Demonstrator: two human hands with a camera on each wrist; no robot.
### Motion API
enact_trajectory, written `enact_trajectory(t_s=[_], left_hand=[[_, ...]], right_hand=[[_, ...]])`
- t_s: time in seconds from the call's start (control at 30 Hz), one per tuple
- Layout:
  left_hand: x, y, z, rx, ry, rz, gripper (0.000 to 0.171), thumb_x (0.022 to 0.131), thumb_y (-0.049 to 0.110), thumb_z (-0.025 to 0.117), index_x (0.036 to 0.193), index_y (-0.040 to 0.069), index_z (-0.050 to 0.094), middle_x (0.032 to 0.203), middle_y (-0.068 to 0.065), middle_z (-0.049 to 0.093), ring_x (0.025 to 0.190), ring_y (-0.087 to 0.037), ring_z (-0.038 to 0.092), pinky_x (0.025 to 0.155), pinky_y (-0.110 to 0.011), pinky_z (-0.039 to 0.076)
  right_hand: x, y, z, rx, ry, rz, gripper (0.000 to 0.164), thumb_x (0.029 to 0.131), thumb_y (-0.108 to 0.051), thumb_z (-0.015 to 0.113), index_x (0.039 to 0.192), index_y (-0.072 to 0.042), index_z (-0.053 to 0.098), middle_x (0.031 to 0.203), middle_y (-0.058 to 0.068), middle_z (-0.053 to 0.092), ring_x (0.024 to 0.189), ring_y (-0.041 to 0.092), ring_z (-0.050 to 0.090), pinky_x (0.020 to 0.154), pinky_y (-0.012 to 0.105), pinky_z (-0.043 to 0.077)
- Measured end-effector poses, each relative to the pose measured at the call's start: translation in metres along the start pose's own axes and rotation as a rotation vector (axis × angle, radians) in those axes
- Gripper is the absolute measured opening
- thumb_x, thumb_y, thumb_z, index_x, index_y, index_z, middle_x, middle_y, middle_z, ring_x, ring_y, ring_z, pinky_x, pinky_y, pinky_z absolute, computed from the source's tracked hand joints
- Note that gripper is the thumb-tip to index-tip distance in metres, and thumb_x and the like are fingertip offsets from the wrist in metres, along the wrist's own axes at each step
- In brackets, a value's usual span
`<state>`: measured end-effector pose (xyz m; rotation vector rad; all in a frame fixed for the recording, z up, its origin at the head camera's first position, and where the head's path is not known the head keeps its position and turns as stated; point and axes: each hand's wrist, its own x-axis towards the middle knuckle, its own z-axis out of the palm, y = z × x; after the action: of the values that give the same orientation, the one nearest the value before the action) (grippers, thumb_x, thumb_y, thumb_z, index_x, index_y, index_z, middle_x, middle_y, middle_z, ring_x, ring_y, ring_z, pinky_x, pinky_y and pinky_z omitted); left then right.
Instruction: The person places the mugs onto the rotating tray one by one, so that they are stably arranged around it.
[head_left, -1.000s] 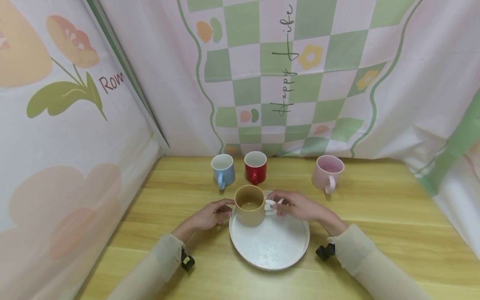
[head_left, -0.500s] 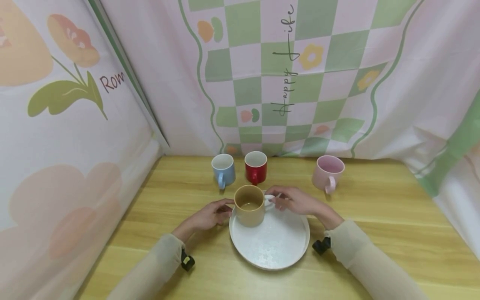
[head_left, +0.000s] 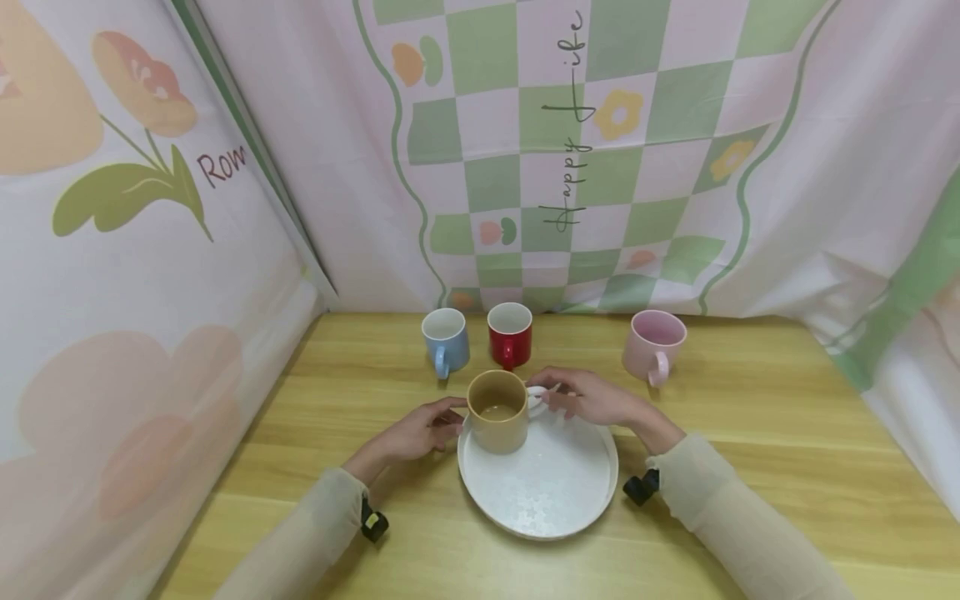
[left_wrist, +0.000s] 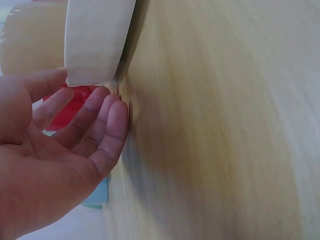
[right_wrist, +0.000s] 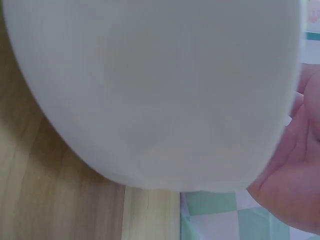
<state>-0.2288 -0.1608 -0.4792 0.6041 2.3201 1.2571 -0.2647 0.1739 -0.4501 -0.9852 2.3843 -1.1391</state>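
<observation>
A tan mug (head_left: 498, 427) with a white handle (head_left: 536, 400) stands upright at the back left of the round white tray (head_left: 540, 492). My right hand (head_left: 592, 398) pinches the handle between thumb and fingers; in the right wrist view the tray's side (right_wrist: 160, 100) hides most of this hand (right_wrist: 295, 160). At the tray's left rim is my left hand (head_left: 416, 429), its fingers loosely bent and its index fingertip right by the mug's side. Seen from the left wrist, that hand (left_wrist: 65, 145) has its thumb at the tray's edge (left_wrist: 97, 42) and its palm holds nothing.
Behind the tray stand a blue mug (head_left: 446, 342) and a red mug (head_left: 510, 335). A pink mug (head_left: 654, 343) is farther right. The wooden table (head_left: 337, 375) ends at a patterned curtain (head_left: 555, 167); another curtain (head_left: 150, 292) runs along the left.
My right hand has shifted slightly back and left, and the tan mug's handle has turned a little toward the back. The left hand and the tray have stayed in place.
</observation>
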Motion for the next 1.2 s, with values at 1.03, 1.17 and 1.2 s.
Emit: enact_trajectory(t_s=[1.03,1.17,1.2], left_hand=[[-0.002,-0.005,-0.001,-0.003,-0.01,0.055,0.043,0.103,0.012,0.053,0.145,0.006,0.045,0.13,-0.025,0.061,0.115,-0.031,0.061,0.078,-0.036,0.059],[-0.002,-0.003,-0.001,0.003,-0.01,0.046,0.045,0.103,0.013,0.052,0.147,0.009,0.045,0.131,-0.022,0.061,0.118,-0.03,0.06,0.081,-0.033,0.058],[-0.002,-0.003,-0.001,0.01,-0.011,0.05,0.045,0.103,0.013,0.052,0.148,0.009,0.045,0.131,-0.022,0.062,0.117,-0.029,0.06,0.08,-0.032,0.058]], right_hand=[[-0.028,0.009,-0.031,0.207,0.176,0.117,0.037,0.105,-0.012,0.048,0.141,-0.003,0.047,0.13,0.032,0.058,0.096,0.031,0.065,0.077,0.039,0.059],[-0.032,0.007,-0.033,0.205,0.208,0.126,0.036,0.105,-0.013,0.048,0.139,-0.003,0.047,0.128,0.031,0.059,0.095,0.031,0.065,0.075,0.04,0.059],[-0.033,0.007,-0.034,0.205,0.214,0.13,0.036,0.105,-0.014,0.049,0.139,-0.003,0.048,0.128,0.03,0.06,0.095,0.031,0.065,0.075,0.041,0.059]])
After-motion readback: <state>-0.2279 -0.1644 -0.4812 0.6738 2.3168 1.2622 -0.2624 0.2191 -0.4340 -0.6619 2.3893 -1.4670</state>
